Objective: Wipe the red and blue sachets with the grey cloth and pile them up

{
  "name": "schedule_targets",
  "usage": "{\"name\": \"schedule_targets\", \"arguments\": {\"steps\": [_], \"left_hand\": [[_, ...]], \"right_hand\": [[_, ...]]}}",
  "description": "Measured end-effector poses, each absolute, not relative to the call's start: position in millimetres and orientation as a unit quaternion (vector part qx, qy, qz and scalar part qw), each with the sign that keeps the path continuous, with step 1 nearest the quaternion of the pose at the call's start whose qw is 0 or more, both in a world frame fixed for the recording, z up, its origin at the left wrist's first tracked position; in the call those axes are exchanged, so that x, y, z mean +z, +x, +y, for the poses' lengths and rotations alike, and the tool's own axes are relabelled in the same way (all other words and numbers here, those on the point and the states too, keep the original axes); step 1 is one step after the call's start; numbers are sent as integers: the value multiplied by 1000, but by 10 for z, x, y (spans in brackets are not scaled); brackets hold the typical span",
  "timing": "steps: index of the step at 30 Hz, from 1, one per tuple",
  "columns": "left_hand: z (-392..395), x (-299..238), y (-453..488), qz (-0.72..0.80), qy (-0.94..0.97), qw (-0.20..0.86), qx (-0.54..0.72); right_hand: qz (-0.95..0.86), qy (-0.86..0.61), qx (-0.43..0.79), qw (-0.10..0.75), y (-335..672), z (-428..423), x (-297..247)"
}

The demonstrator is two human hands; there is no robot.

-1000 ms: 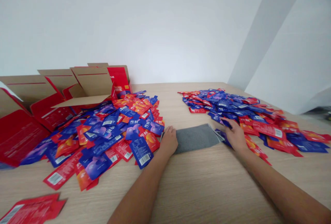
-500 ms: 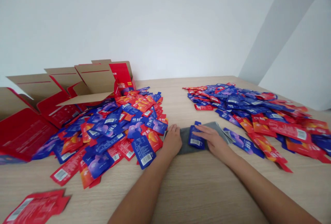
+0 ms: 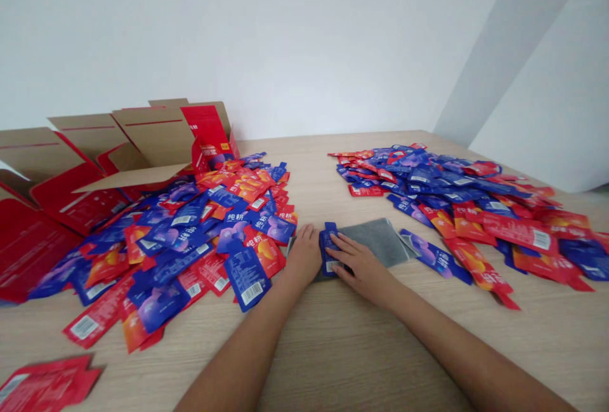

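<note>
A flat grey pouch (image 3: pixel 375 240) lies on the wooden table (image 3: pixel 333 348) between two heaps of red and blue sachets. My left hand (image 3: pixel 304 256) rests with curled fingers on the pouch's left end. My right hand (image 3: pixel 354 259) lies flat with fingers stretched out on a blue sachet (image 3: pixel 329 248), pressing it against the pouch's left end beside my left hand. The sachet's lower part is hidden under my fingers.
A big heap of sachets (image 3: pixel 190 240) spreads on the left, another heap (image 3: pixel 466 202) on the right. Opened red and brown cardboard boxes (image 3: pixel 118 152) stand at the back left. A few red packets (image 3: pixel 42 383) lie at the near left corner. A white wall is behind.
My right hand left the right heap and slid a blue sachet leftward across the grey pouch to its left end. My left hand stayed on the pouch's left end.
</note>
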State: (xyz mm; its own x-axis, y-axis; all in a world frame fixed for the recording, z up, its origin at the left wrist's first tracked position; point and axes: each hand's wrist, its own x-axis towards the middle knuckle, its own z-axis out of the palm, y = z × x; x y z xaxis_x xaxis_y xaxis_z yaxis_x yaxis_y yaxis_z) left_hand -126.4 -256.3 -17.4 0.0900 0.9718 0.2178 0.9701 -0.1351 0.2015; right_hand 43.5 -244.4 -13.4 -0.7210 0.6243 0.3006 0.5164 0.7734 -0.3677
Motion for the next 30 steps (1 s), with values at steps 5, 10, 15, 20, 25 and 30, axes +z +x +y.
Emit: {"name": "schedule_targets", "arguments": {"steps": [5,10,15,20,25,30], "left_hand": [[-2580,-160,-1271,650,748,0,133],[-2580,-159,-1270,656,738,5,157],[-2582,-154,-1264,653,741,13,157],[-2592,-165,-1263,660,734,11,159],[-2590,-189,-1273,648,743,10,169],[-2580,-179,-1268,653,740,12,163]], "right_hand": [[-894,-410,88,159,654,-2387,-147],[-877,-428,79,203,730,-2335,-151],[-837,-457,116,277,652,-2362,-41],[-863,-405,56,296,629,-2469,73],[-913,-316,66,251,513,-2538,-48],[-929,-332,-6,160,432,-2547,-209]]}}
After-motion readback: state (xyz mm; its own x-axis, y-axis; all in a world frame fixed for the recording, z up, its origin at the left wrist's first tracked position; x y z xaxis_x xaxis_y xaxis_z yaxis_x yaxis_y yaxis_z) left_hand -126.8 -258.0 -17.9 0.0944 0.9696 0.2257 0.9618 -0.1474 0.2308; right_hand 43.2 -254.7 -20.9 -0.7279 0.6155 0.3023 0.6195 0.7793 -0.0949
